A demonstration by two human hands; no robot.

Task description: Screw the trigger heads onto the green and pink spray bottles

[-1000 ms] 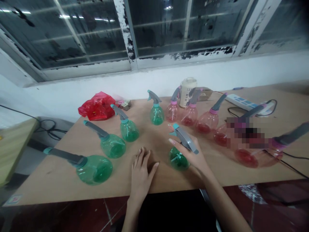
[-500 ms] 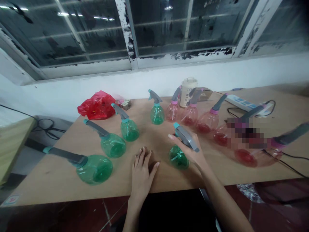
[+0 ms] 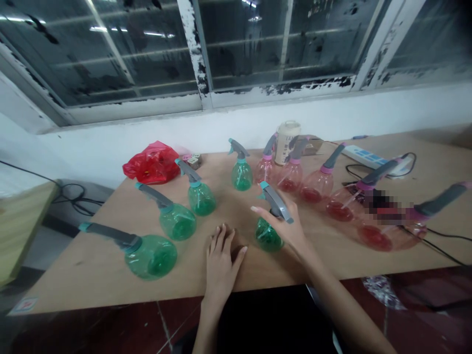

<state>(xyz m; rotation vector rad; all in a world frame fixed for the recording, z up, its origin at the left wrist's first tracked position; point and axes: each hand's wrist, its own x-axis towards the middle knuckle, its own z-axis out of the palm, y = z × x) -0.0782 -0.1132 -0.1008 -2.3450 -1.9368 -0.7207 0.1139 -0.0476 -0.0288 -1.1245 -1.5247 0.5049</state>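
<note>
**Spray bottle in right-hand grip, near centre of counter**

At the near edge of the counter (image 3: 92, 278), the left hand (image 3: 222, 260) rests palm down, fingers slightly apart, gripping nothing. To its right, the right hand (image 3: 289, 228) is clamped around the neck of the green spray bottle (image 3: 266, 237), below the trigger head. Whether the base bears on the counter cannot be told.

Step in hand, as judged: holding and positioning this bottle. Any next move calls for a firm neck grip and clearance from adjacent bottles.

Three other green bottles (image 3: 178, 222) form a diagonal row at left; five pink bottles (image 3: 316, 186) form one at right. A single green bottle (image 3: 242, 176) stands farther off, between the rows. At the far side are a red bag (image 3: 153, 164), a lidded cup (image 3: 287, 142) and a power strip (image 3: 374, 158).
</note>
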